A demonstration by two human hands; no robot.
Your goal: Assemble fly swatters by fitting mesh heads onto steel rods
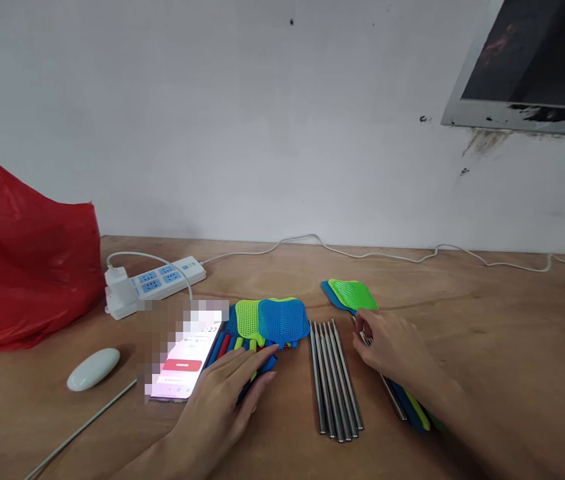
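My left hand (229,393) lies flat with fingers stretched out on a pile of fly swatter parts, its fingertips on the coloured handles below the blue swatter head (283,321) and the yellow-green head (247,319). My right hand (387,347) is closed in a pinch on a metal rod beneath the green swatter head (353,294), which lies over a blue one. Under my right wrist, blue and green handles (415,410) stick out. Between the hands lies a row of several bare metal rods (335,380).
A lit phone (187,360) lies left of my left hand. Further left are a pale oval object (93,368), a thin rod (82,430), a white power strip (155,283) with cable, and a red plastic bag (22,273). The wooden table (512,320) meets a white wall.
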